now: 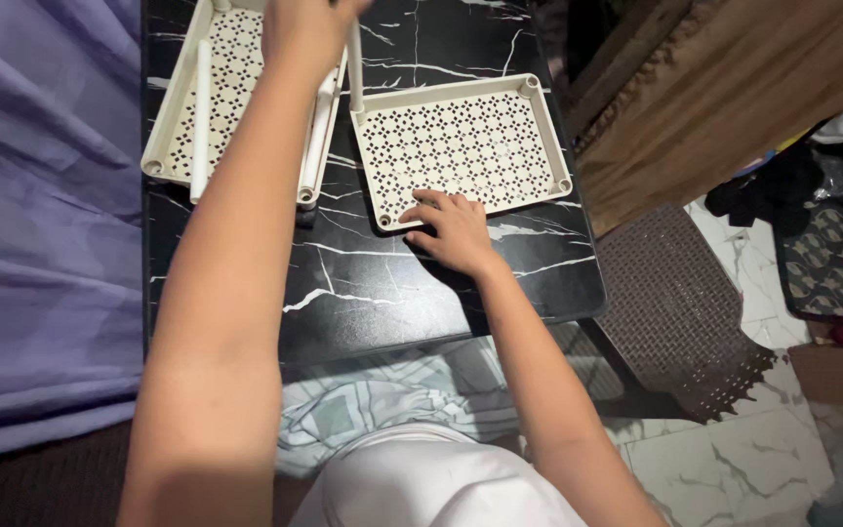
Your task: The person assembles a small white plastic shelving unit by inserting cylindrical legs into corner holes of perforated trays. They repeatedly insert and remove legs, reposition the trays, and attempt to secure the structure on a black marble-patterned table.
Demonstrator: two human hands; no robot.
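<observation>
One black table (373, 293) with white marble-like veining carries the work. A purple cloth (41, 215) hangs along its left side. To the right stand a wooden panel (734, 88) and a brown woven mat (680, 312) on a pale marbled tile floor (734, 459).

Two cream perforated trays are counted. The right tray (461, 146) lies flat near the table's middle, rim upward. The left tray (221, 88) lies at the far left of the table and runs partly out of view at the top.

Four cream tubes are counted. Two tubes (312, 146) lie side by side along the left tray's right edge. One tube (201, 117) lies lengthwise on that tray. One upright tube (355, 73) stands at the far left corner of the right tray.

Right hand (456, 229): rests on the table at the near edge of the right tray, fingers loosely spread, fingertips touching the rim.

Left hand (306, 29): raised over the left tray at the upright tube's top; it is cut off by the frame, so the state of its fingers cannot be told.
</observation>
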